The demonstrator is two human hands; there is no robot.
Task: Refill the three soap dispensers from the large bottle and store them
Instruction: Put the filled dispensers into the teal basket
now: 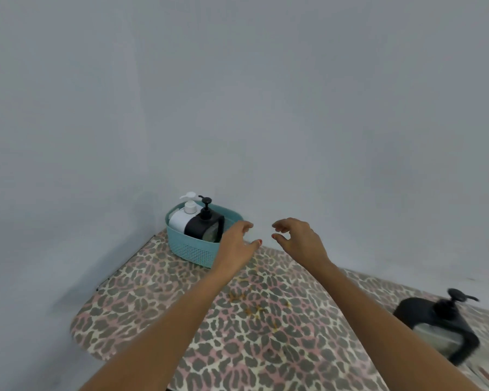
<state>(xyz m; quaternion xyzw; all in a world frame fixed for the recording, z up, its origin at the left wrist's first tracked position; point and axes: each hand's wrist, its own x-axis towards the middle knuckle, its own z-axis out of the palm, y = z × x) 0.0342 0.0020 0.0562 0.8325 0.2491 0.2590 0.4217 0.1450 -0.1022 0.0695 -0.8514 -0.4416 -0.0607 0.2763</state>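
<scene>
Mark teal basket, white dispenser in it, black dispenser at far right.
teal basket (pixel 194 249): head view, front wall.
white dispenser (pixel 177 220): head view, body.
far-right black dispenser (pixel 424 309): head view, dark shoulder below pump.

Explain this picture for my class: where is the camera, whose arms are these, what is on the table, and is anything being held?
No machine here: a person wears one camera on the head, looking down at their own arms. The left hand and right hand reach forward, fingers loosely curled, holding nothing. On the spotted table stands a blue-green basket with a white pump bottle and a black pump bottle inside. A second black bottle, blurred, sits at the far right.
</scene>
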